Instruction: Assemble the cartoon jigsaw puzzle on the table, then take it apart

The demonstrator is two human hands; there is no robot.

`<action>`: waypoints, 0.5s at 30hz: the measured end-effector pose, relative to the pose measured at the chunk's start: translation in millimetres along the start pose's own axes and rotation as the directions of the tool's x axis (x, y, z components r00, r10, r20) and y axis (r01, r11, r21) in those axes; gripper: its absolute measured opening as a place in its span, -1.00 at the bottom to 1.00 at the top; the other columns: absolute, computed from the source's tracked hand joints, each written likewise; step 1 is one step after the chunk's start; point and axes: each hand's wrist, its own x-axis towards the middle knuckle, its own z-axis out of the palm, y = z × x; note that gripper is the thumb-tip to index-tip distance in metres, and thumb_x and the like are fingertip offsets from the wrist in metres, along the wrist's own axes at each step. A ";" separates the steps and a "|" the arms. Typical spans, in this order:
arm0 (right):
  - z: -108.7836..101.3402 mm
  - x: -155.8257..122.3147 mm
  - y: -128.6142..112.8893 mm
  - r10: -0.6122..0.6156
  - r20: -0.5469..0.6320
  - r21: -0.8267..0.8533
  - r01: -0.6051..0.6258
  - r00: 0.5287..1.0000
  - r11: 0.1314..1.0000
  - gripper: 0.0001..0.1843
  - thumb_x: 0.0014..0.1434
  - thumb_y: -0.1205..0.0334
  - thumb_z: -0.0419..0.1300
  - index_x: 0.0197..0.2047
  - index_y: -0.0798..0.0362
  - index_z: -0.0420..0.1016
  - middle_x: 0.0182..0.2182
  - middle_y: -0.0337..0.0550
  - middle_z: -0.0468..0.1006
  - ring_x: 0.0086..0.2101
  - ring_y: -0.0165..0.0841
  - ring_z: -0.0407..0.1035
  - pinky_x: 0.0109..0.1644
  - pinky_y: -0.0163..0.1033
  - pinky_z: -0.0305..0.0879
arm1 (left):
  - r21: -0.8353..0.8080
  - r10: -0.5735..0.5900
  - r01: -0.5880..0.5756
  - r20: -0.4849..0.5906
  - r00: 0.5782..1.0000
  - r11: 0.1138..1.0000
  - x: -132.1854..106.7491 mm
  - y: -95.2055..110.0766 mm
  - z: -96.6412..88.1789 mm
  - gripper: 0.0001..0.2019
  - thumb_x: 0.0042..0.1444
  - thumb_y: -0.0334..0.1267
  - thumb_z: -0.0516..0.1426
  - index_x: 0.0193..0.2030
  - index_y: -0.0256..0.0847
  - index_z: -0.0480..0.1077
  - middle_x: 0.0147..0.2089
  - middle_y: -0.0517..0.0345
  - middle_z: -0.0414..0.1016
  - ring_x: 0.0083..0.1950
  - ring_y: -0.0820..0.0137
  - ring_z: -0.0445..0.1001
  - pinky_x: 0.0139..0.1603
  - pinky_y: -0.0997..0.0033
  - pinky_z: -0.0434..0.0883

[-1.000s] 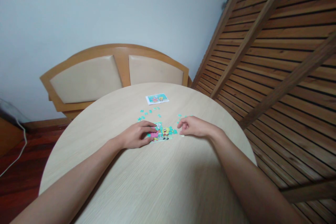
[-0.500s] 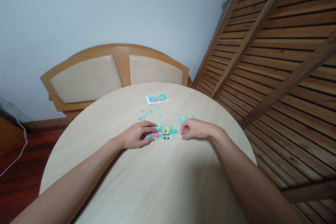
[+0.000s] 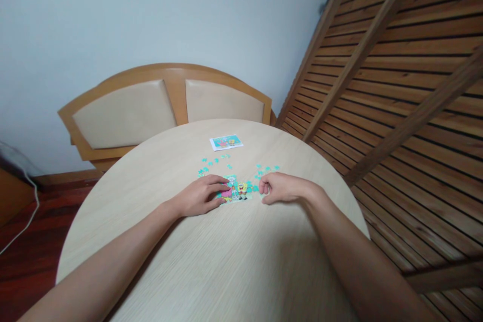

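Note:
A small, partly joined cartoon jigsaw [image 3: 238,189] lies on the round pale wooden table [image 3: 226,261]. My left hand [image 3: 199,195] rests flat on the puzzle's left edge, fingers stretched over it. My right hand [image 3: 282,187] sits just right of the puzzle with its fingers curled and pinched together; whatever they hold is too small to make out. Loose teal pieces [image 3: 214,162] lie scattered beyond the puzzle, and a few more teal pieces [image 3: 267,167] lie above my right hand.
A small reference picture card [image 3: 226,142] lies near the table's far edge. Behind the table stands a curved wooden bench back with beige cushions [image 3: 166,103]. A slatted wooden frame [image 3: 396,75] leans at the right. A white cable [image 3: 22,221] crosses the dark floor at left.
My right hand has drawn slightly toward me and curled tighter beside the puzzle. My left hand has shifted a little to the right on the puzzle's left edge.

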 end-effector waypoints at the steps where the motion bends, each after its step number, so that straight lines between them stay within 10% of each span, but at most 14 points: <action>1: 0.4 0.0 -0.6 -0.004 0.005 0.016 0.004 1.000 1.000 -0.73 -0.12 0.32 0.34 -0.25 0.10 0.54 -0.36 -0.18 0.58 -0.39 -0.35 0.41 -0.38 -0.33 0.23 | -0.003 -0.005 0.005 -0.006 1.000 1.000 1.2 2.0 0.1 -0.69 0.36 -0.15 0.10 0.15 -0.18 0.46 0.20 -0.09 0.46 0.20 0.20 0.44 0.25 0.15 0.38; 7: 11.5 9.2 -8.6 -0.161 0.044 0.315 0.139 0.986 0.939 -0.76 -0.07 0.27 0.36 -0.29 0.08 0.46 -0.49 -0.30 0.48 -0.44 -0.39 0.37 -0.40 -0.34 0.22 | -0.090 -0.091 0.088 -0.034 0.995 0.992 9.4 17.8 2.3 -0.74 0.37 -0.13 0.10 0.07 -0.16 0.49 -0.01 0.00 0.59 0.03 0.25 0.52 0.13 0.21 0.41; 15: 44.2 27.1 -40.7 -0.291 -0.214 0.570 0.362 0.932 0.738 -0.68 -0.02 0.21 0.41 -0.28 0.05 0.35 -0.43 -0.32 0.48 -0.44 -0.47 0.33 -0.38 -0.37 0.19 | -0.411 -0.290 0.265 0.000 0.957 0.873 12.4 27.8 5.1 -0.76 0.32 -0.14 0.12 -0.19 -0.24 0.54 -0.23 0.09 0.60 -0.23 0.37 0.49 -0.14 0.42 0.38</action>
